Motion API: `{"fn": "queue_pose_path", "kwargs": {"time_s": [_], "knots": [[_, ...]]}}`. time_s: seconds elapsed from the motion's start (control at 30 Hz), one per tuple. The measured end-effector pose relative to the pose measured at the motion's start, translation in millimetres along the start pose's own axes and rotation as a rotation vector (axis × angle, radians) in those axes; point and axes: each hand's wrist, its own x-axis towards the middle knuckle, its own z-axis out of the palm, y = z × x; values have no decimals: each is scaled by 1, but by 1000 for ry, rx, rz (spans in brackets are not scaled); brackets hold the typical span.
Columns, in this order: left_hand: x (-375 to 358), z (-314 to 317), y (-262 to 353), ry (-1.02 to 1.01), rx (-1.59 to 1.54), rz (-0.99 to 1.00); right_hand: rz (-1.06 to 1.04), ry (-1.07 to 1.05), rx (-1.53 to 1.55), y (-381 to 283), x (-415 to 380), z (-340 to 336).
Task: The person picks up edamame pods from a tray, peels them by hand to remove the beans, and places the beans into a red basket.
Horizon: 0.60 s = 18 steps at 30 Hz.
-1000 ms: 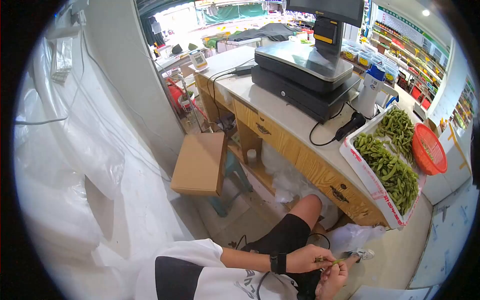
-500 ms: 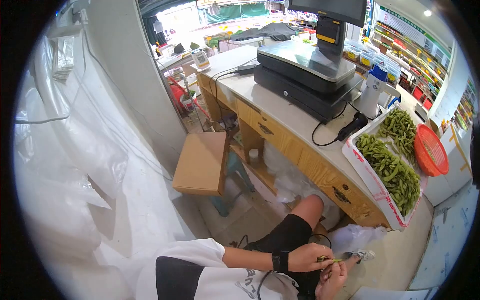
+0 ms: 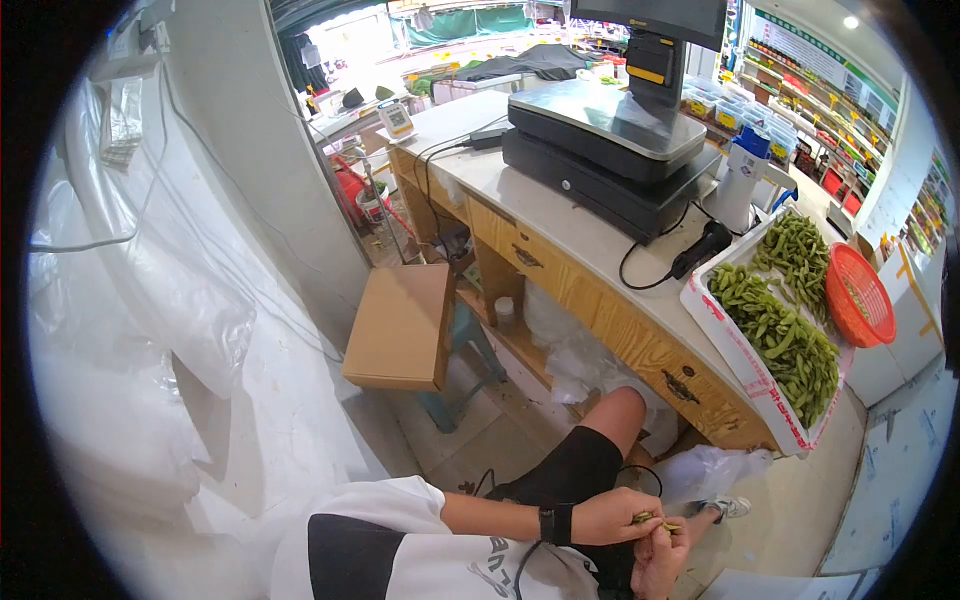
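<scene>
My left hand [image 3: 603, 517], with a black band on its wrist, is closed around green edamame pods [image 3: 642, 517] that poke out between the fingers. Against it, my right hand [image 3: 658, 562] pinches a pod [image 3: 671, 527] at its fingertips. Both hands meet over my lap, beside my bent leg in black shorts [image 3: 560, 468]. On the counter above stands a white foam tray [image 3: 745, 372] heaped with similar pods [image 3: 795, 365]. An orange-red plastic basket [image 3: 862, 300] leans at the tray's right side.
A wooden counter [image 3: 560, 280] carries a black scale [image 3: 600, 130], a handheld scanner [image 3: 705, 248] and a white-and-blue megaphone [image 3: 738, 180]. A cardboard box [image 3: 400, 325] rests on a stool [image 3: 470, 340]. Plastic bags [image 3: 190, 300] hang at the left.
The pod pinched at the fingertips has tilted and sits lower between my hands. My hands have drawn slightly closer together. The whole view has shifted a little.
</scene>
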Motion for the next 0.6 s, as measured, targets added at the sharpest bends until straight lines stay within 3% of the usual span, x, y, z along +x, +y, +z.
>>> {"fn": "queue_pose_path", "kwargs": {"time_s": [0.17, 0.47, 0.6], "knots": [[-4, 11, -4, 78, 424, 212, 47, 64, -20, 2, -1, 3], [0, 9, 0, 67, 478, 242, 108, 151, -50, -5, -2, 7], [5, 9, 8, 106, 420, 225, 69, 58, 6, -8, -3, -1]]}}
